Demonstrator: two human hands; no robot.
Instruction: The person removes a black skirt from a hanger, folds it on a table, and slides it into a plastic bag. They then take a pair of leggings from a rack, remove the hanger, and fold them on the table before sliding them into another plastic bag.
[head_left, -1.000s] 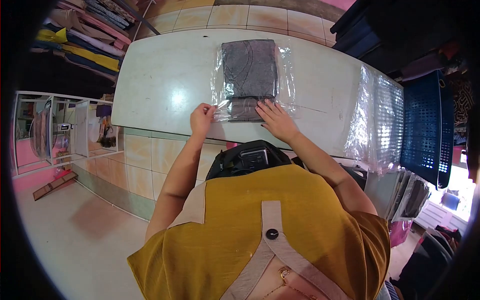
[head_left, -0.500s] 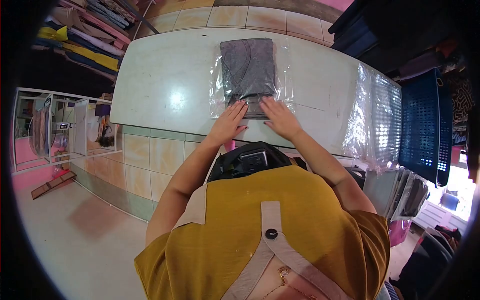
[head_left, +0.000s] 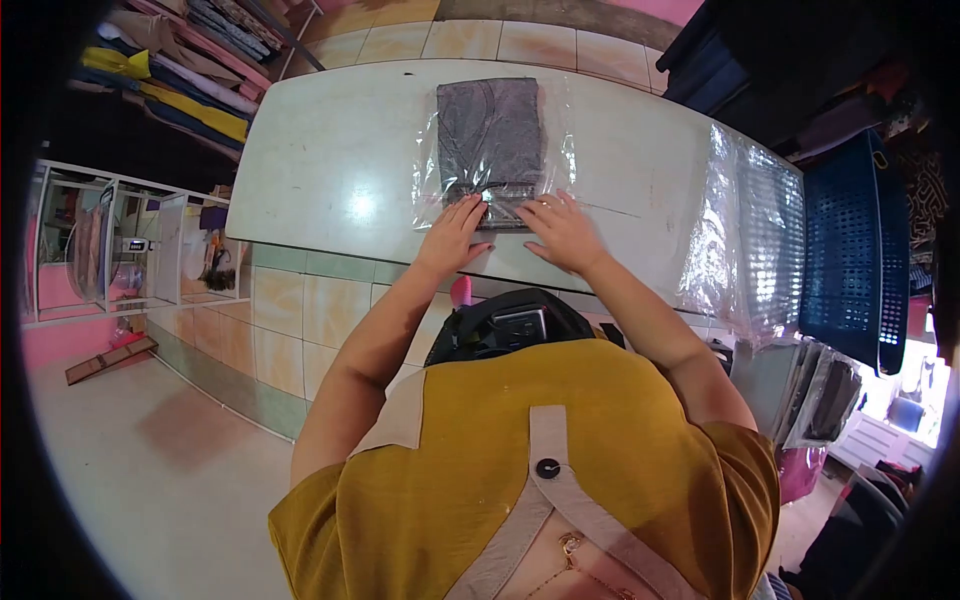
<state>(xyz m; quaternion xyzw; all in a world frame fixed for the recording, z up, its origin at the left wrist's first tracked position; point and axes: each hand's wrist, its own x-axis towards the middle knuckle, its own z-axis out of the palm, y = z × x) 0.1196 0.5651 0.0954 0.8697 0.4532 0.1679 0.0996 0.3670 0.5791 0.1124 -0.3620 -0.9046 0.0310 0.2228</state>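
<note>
A folded grey garment [head_left: 488,130] lies flat inside a clear plastic bag [head_left: 557,150] on the white table [head_left: 310,150]. My left hand [head_left: 452,238] rests on the bag's near left part, fingers stretched out and pointing away from me. On the near right part lies my right hand [head_left: 562,234], its fingers spread over the plastic. Between the two hands the near end of the garment shows through shiny, creased plastic. Neither hand is closed round anything.
Clear plastic bags [head_left: 745,230] lie at the table's right end, beside a blue perforated basket [head_left: 850,250]. Folded clothes [head_left: 190,100] are stacked at the upper left. A glass-fronted case [head_left: 130,245] stands at the left. A black bag [head_left: 510,325] is at my waist.
Both hands still lie on the bag, with small shifts of the fingers; the right hand's fingers have moved slightly to the right. The view has shifted a little.
</note>
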